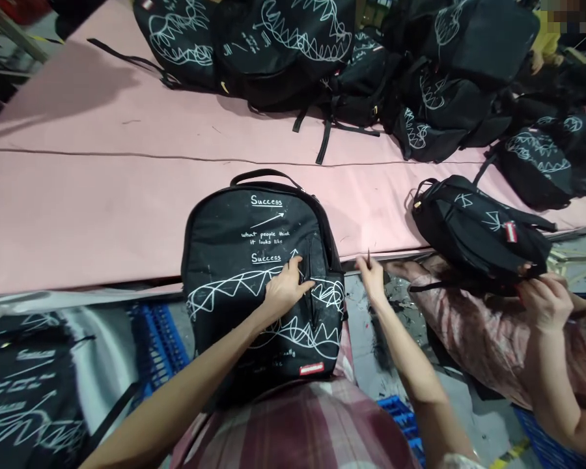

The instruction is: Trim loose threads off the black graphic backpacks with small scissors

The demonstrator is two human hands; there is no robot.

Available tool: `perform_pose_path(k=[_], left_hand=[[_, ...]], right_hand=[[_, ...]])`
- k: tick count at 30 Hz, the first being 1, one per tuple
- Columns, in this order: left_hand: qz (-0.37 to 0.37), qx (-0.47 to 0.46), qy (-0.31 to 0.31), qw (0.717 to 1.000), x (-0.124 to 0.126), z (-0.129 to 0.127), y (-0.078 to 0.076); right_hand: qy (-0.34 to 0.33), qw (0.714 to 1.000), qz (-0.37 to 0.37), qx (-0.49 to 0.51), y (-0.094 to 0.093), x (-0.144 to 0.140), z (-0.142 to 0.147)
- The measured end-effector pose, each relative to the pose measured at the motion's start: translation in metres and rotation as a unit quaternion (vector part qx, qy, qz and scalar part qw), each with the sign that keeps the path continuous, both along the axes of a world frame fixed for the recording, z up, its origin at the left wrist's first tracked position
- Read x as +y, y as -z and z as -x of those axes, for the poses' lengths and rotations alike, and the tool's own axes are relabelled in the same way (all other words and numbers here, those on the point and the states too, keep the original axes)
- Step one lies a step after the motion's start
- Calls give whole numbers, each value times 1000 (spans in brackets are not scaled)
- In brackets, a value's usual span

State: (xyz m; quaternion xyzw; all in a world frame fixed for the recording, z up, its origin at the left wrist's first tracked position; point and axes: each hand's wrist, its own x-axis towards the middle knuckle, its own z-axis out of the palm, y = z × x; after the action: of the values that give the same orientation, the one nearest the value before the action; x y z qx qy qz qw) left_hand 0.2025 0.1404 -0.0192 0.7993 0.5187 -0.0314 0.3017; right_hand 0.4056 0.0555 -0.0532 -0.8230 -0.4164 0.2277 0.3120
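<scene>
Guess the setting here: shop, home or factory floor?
Likely a bag workshop or factory finishing line. Many identical black backpacks are piled on a long pink table, the left hand rests on one backpack, and a co-worker's hand handles another alongside.

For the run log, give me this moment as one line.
left hand: pressing black backpack front | right hand: pinching small dark tool, off bag | co-worker's hand: on second backpack
</scene>
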Motion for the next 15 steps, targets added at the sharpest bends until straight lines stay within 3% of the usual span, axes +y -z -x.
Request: perform_pose_path(k=[3,6,10,12,14,15], left_hand=[[28,-54,-14,998,6,8,5],[37,-126,-37,991,7,15,6],[45,-206,-66,975,6,20,4],[42,-215,-66,973,4,20,0],[12,-206,-65,976,0,22,-9],[-12,-198,-63,978,-4,24,-15]], right_hand=[[42,998,17,-32,14,70,-36],[26,998,13,-47,16,103,-40],[-26,982,-122,-142,-1,80,-11],[-133,951,-195,-200,-9,51,12],[-299,907,-179,-238,-11,24,33],[-352,888,-153,-253,-10,13,40]])
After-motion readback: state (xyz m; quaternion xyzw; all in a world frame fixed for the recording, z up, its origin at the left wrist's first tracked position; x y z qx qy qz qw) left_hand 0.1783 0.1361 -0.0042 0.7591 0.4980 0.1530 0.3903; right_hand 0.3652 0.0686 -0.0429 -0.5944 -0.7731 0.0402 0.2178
